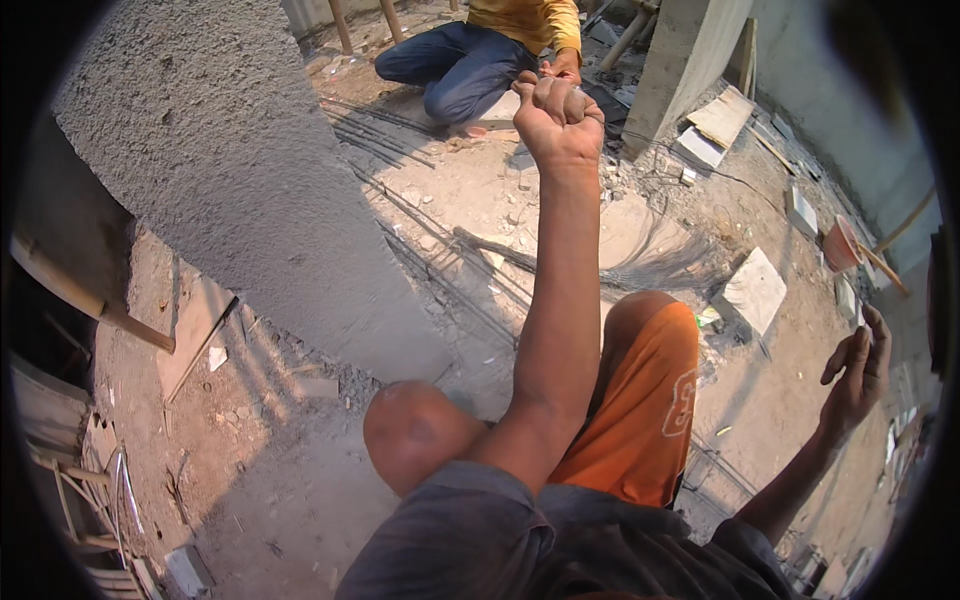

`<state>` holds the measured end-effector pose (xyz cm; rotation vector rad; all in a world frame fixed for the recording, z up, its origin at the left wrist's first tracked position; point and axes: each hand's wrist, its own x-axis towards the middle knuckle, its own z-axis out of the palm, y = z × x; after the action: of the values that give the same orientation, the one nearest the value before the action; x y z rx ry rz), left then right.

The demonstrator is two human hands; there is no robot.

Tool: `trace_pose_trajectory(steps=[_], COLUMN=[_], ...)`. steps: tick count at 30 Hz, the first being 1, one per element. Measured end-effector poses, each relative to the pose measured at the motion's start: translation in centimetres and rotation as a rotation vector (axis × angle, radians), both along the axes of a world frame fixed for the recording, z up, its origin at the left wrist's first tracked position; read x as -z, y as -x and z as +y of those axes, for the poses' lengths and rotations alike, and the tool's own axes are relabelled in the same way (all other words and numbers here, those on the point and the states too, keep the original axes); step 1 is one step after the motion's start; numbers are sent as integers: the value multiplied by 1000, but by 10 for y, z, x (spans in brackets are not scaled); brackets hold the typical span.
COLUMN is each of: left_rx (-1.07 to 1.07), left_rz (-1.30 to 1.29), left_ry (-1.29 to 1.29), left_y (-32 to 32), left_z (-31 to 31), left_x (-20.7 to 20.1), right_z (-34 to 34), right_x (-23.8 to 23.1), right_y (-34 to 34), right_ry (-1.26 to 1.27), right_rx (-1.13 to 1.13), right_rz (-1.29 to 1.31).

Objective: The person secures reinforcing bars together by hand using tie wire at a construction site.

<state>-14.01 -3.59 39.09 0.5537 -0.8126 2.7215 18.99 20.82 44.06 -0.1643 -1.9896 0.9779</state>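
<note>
My left hand [560, 120] is raised at the far end of my outstretched arm, its fingers curled into a closed fist. Whatever it may hold is hidden by the fingers. Just beyond it, a hand [566, 66] of a co-worker in a yellow top and blue jeans shows; whether the two hands touch, I cannot tell. Off to the right, my right hand [858, 375] hangs in the air with its fingers apart and partly bent, holding nothing. Below my left arm, a bundle of thin dark wire [660, 265] lies on the dusty ground.
A rough grey concrete beam [270, 190] slants across the left. Steel bars [440, 255] lie beside it. A pale block [755, 290], a reddish bucket [842, 244] and rubble occupy the right. A concrete column [680, 70] stands behind, and a wooden pole [95, 305] juts in at left.
</note>
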Motion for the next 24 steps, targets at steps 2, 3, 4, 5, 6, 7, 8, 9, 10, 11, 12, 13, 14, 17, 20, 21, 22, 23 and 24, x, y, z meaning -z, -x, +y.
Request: trace_pose_trajectory(steps=[2,3,4,5,6,7,8,9,10,11,12,13,14,17,20,21,22,23,24], left_rx=[-40,-63,-57,-59,-62,-59,-48,-19,-9,-6,1,9,-26,-51,-87,-95,-101,0,13], left_rz=[0,-1,25,43,58,34,12,-4,-5,3,9,15,27,20,6,4,4,31,56], left_ry=[-7,3,-4,14,25,26,21,11,15,25,24,19,40,67,137,155,167,103,97], left_y=[-1,0,1,3,6,7,7,6,5,1,-2,-4,-1,-1,5,7,7,5,4], left_z=[2,3,2,-2,-7,-13,-16,-12,-7,-2,4,9,2,2,-7,-18,-25,9,10], left_x=[-7,-8,-10,-4,1,6,11,10,8,4,0,-4,-1,-4,4,6,6,1,0], right_z=[10,5,-5,-24,-36,-47,-56,-48,-40,-21,-4,12,20,17,-33,-45,-47,-38,-39], right_x=[34,50,53,58,43,20,4,5,-11,-8,-7,-6,9,61,48,27,16,-15,-16], right_y=[9,3,-8,-14,-15,-15,-13,-27,-29,-23,-17,-10,10,24,0,-3,-8,-21,-25], right_ry=[-544,-777,-801,-784,-586,-370,-143,-34,9,71,147,238,89,-576,-698,-491,-163,-230,20], right_rx=[384,438,93,-288,-673,-1047,-1300,-1222,-1036,-778,-504,-260,-37,402,-359,-900,-1284,-1412,-1364], right_rz=[-386,-667,-873,-1061,-1118,-1147,-790,-298,-51,32,90,129,11,-671,-1128,-1071,-956,-662,-193])
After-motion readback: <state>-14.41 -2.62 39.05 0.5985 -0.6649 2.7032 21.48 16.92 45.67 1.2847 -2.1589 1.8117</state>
